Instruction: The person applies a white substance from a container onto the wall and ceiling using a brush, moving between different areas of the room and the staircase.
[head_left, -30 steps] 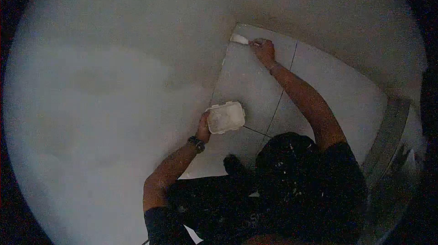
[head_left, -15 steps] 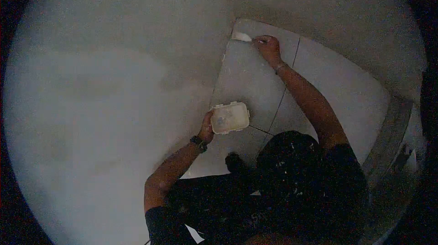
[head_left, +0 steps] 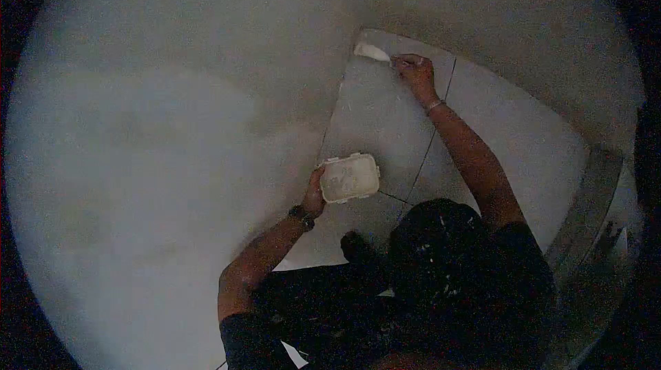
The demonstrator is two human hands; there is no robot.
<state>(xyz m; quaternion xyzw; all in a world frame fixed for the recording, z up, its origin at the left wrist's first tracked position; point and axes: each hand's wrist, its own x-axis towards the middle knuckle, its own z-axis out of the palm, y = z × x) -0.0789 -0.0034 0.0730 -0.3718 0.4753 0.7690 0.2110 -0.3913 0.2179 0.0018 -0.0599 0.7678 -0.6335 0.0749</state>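
Observation:
My right hand (head_left: 415, 70) is stretched out to the far corner of a large grey tile (head_left: 375, 118) and grips a white scraper (head_left: 370, 51), whose blade lies along the tile's top edge. In my left hand (head_left: 314, 198), which has a dark watch on its wrist, I hold a white plastic tub (head_left: 349, 177) by its left side, above the tile joint. The tub's inside looks smeared with pale paste.
A second grey tile (head_left: 513, 139) lies to the right across a dark joint line. Bare grey cement floor (head_left: 172, 142) spreads to the left and beyond. A metal frame or ledge (head_left: 592, 204) runs along the right. My dark paint-flecked clothes fill the bottom of the view.
My right hand has slid the scraper a little to the right and up along the tile's top edge. The tub has shifted slightly right in my left hand.

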